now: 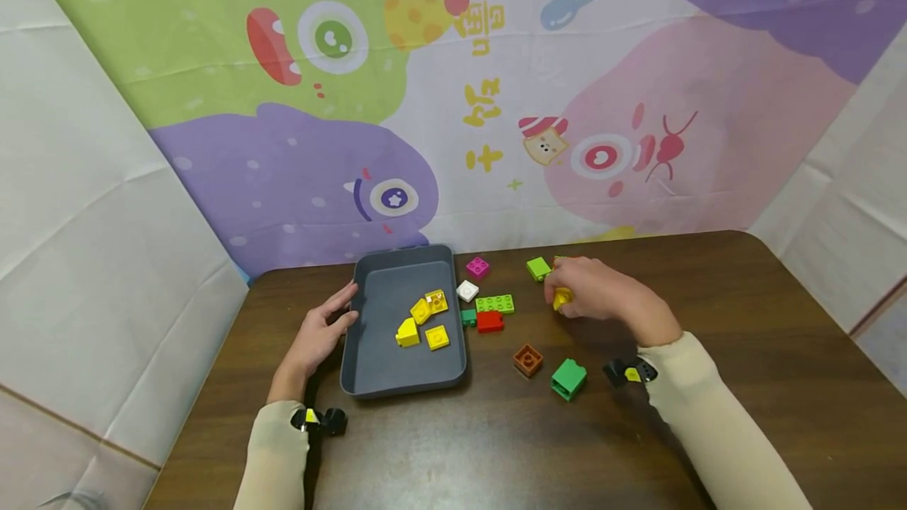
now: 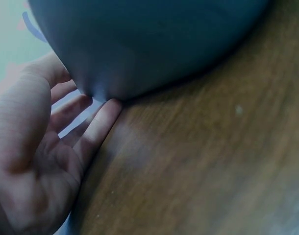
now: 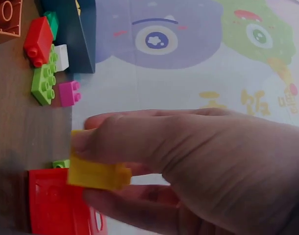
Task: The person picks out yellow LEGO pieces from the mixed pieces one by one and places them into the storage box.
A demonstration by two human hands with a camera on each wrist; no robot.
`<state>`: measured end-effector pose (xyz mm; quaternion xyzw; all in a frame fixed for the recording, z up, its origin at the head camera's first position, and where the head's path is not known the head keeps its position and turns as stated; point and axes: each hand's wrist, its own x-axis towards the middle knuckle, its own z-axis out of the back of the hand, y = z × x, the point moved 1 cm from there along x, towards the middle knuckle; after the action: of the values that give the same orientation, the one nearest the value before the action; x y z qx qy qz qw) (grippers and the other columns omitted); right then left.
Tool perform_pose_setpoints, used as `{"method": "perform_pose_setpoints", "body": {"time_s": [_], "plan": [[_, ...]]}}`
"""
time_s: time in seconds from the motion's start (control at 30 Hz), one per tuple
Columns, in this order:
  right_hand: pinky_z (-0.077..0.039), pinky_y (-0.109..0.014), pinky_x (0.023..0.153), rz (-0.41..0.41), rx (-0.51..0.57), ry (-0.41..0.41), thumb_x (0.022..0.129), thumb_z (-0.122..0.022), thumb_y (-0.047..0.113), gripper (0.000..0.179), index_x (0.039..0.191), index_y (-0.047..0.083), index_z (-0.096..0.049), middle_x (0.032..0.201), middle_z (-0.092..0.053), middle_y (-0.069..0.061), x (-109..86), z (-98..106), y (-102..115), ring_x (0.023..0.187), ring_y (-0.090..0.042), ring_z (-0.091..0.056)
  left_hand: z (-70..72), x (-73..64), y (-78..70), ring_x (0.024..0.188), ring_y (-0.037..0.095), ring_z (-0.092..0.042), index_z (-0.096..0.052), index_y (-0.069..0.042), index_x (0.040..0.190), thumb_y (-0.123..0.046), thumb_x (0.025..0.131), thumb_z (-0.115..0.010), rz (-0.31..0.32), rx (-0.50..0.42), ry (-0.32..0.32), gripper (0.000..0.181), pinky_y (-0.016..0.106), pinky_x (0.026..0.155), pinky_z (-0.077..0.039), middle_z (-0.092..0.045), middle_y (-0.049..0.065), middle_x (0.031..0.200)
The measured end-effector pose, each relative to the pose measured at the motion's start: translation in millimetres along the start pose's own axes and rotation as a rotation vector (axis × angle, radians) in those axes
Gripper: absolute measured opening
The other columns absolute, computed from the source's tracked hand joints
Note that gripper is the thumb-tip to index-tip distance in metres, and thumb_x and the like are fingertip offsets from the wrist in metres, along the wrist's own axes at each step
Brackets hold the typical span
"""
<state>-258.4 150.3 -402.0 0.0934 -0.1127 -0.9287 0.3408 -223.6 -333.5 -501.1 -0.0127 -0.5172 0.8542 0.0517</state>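
Note:
My right hand (image 1: pixel 591 287) pinches a yellow building brick (image 3: pixel 93 169) between thumb and fingers, over the right part of the table. Just beyond it lie a light green brick (image 1: pixel 538 268) and a red piece (image 3: pixel 56 203), mostly hidden by the hand in the head view. My left hand (image 1: pixel 316 334) rests against the left wall of a dark grey tray (image 1: pixel 375 376); in the left wrist view its extended fingers (image 2: pixel 103 120) touch the tray's corner. Inside the tray are several yellow pieces, among them a sloped brick (image 1: pixel 407 333) and a flat square one (image 1: pixel 437 338).
Along the tray's right side lie a magenta brick (image 1: pixel 478 267), a white one (image 1: pixel 468 291), a long light green one (image 1: pixel 494 304), a red one (image 1: pixel 490 322) and a small dark green one (image 1: pixel 468 318). Nearer are a brown brick (image 1: pixel 527 360) and a green brick (image 1: pixel 569 379). A printed cloth (image 1: pixel 489 203) hangs behind.

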Motion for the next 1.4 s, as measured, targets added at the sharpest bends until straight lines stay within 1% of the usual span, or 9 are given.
{"method": "perform_pose_setpoints", "body": {"time_s": [0.13, 0.2, 0.43, 0.53, 0.63, 0.8, 1.0, 1.1, 1.4], "plan": [[-0.061, -0.053, 0.099, -0.002, -0.003, -0.076, 0.096, -0.088, 0.008, 0.014, 0.109, 0.011, -0.083, 0.108, -0.068, -0.008, 3.6, 0, 3, 0.099, -0.027, -0.065, -0.2, 0.4, 0.1, 0.164, 0.049, -0.044, -0.044, -0.003, 0.172, -0.008, 0.116, -0.060, -0.006, 0.011, -0.003, 0.059, 0.014, 0.089, -0.053, -0.032, 0.018, 0.186], [-0.061, -0.054, 0.101, -0.010, -0.007, -0.124, 0.096, -0.088, 0.008, 0.015, 0.110, 0.011, -0.083, 0.111, -0.069, -0.010, 5.1, 0, 3, 0.101, -0.028, -0.066, -0.5, 0.7, 0.6, 0.164, 0.049, -0.044, -0.044, -0.003, 0.172, -0.007, 0.116, -0.060, -0.009, 0.018, -0.005, 0.059, 0.014, 0.089, -0.053, -0.032, 0.018, 0.186], [-0.063, -0.049, 0.093, -0.028, 0.001, -0.330, 0.096, -0.088, 0.006, 0.022, 0.117, 0.005, -0.084, 0.110, -0.069, -0.010, 9.5, -1, 4, 0.098, -0.028, -0.067, -0.6, -0.3, 0.7, 0.165, 0.051, -0.042, -0.043, -0.003, 0.173, -0.008, 0.116, -0.059, -0.009, 0.017, -0.006, 0.059, 0.013, 0.090, -0.053, -0.031, 0.018, 0.187], [-0.064, -0.049, 0.094, -0.036, 0.013, -0.376, 0.095, -0.088, 0.005, 0.022, 0.116, 0.003, -0.084, 0.110, -0.069, -0.011, 11.3, -2, 4, 0.097, -0.028, -0.068, -0.6, -0.7, 0.9, 0.165, 0.051, -0.042, -0.043, -0.003, 0.172, -0.008, 0.116, -0.058, -0.011, 0.020, -0.014, 0.058, 0.013, 0.090, -0.053, -0.031, 0.018, 0.186], [-0.064, -0.051, 0.096, -0.044, 0.020, -0.376, 0.095, -0.087, 0.004, 0.022, 0.117, 0.003, -0.084, 0.111, -0.070, -0.012, 13.6, -2, 4, 0.099, -0.030, -0.068, -1.1, -0.9, 1.5, 0.166, 0.050, -0.041, -0.043, -0.004, 0.173, -0.009, 0.116, -0.058, -0.004, 0.017, -0.014, 0.059, 0.012, 0.091, -0.053, -0.031, 0.017, 0.186], [-0.064, -0.052, 0.099, -0.046, 0.027, -0.334, 0.096, -0.087, 0.005, 0.022, 0.117, 0.005, -0.085, 0.111, -0.072, -0.012, 20.1, -3, 5, 0.103, -0.032, -0.069, -0.9, -0.3, 2.7, 0.167, 0.050, -0.040, -0.042, -0.005, 0.173, -0.009, 0.116, -0.058, -0.003, 0.015, -0.003, 0.059, 0.012, 0.092, -0.053, -0.030, 0.016, 0.187], [-0.062, -0.051, 0.098, -0.032, -0.035, -0.270, 0.097, -0.087, 0.008, 0.015, 0.112, 0.010, -0.084, 0.110, -0.071, -0.011, 31.2, -1, 11, 0.103, -0.031, -0.068, -1.3, -0.5, 0.6, 0.166, 0.051, -0.041, -0.043, -0.005, 0.173, -0.008, 0.116, -0.059, 0.001, 0.017, -0.007, 0.059, 0.013, 0.090, -0.053, -0.031, 0.016, 0.187], [-0.062, -0.049, 0.098, -0.033, -0.050, -0.245, 0.097, -0.087, 0.009, 0.015, 0.113, 0.010, -0.085, 0.111, -0.072, -0.010, 37.1, 1, 16, 0.103, -0.030, -0.068, -1.5, -0.7, -0.2, 0.166, 0.050, -0.042, -0.044, -0.004, 0.172, -0.008, 0.116, -0.059, 0.002, 0.017, -0.009, 0.059, 0.013, 0.090, -0.053, -0.032, 0.016, 0.186], [-0.062, -0.047, 0.096, 0.029, -0.084, -0.218, 0.097, -0.088, 0.009, 0.014, 0.110, 0.009, -0.084, 0.107, -0.071, -0.011, 52.0, 8, 30, 0.099, -0.030, -0.069, -1.2, -0.9, -1.2, 0.167, 0.050, -0.041, -0.043, -0.004, 0.173, -0.008, 0.116, -0.059, 0.008, 0.014, -0.001, 0.059, 0.013, 0.091, -0.052, -0.030, 0.016, 0.187]]}}
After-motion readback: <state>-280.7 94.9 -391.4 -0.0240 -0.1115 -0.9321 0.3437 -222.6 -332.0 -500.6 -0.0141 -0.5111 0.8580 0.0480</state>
